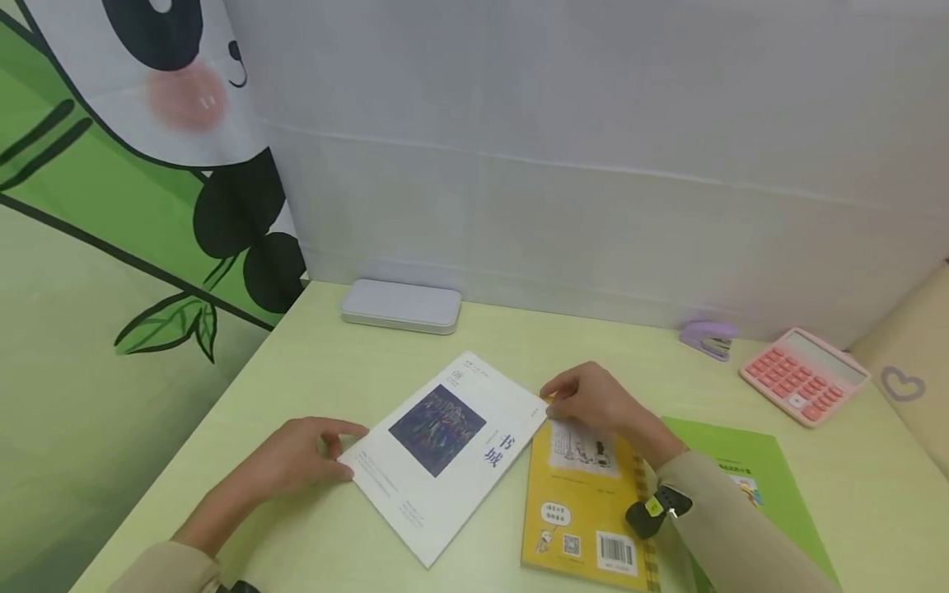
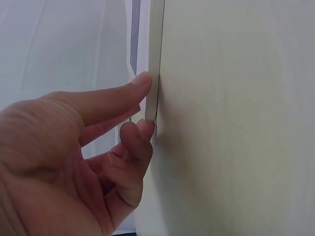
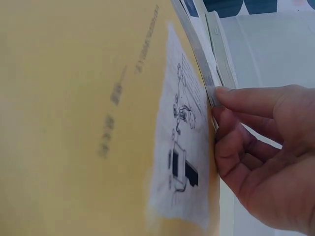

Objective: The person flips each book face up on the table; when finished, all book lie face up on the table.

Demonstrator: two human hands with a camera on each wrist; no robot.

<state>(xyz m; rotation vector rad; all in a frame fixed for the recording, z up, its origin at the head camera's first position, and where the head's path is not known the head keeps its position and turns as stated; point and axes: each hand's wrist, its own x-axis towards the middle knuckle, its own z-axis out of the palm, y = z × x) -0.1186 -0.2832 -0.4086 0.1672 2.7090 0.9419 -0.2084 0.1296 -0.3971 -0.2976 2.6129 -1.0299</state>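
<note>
A white book (image 1: 474,486) with a dark picture on its cover lies slantwise on the table in the head view. My left hand (image 1: 296,453) pinches its left corner between thumb and fingers. The left wrist view shows the book edge-on, its spine (image 2: 154,54) between thumb and curled fingers (image 2: 138,142). At the opposite corner, my right hand (image 1: 589,397) grips with thumb and curled fingers. That hand sits over the top end of a yellow book (image 1: 549,486), whose cover fills much of the right wrist view.
Right of the yellow book is a green book (image 1: 786,486), partly under my right forearm. Along the back stand a pale grey case (image 1: 402,305), a purple stapler (image 1: 706,333) and a pink calculator (image 1: 801,375). A white curtain (image 1: 593,165) hangs behind the table.
</note>
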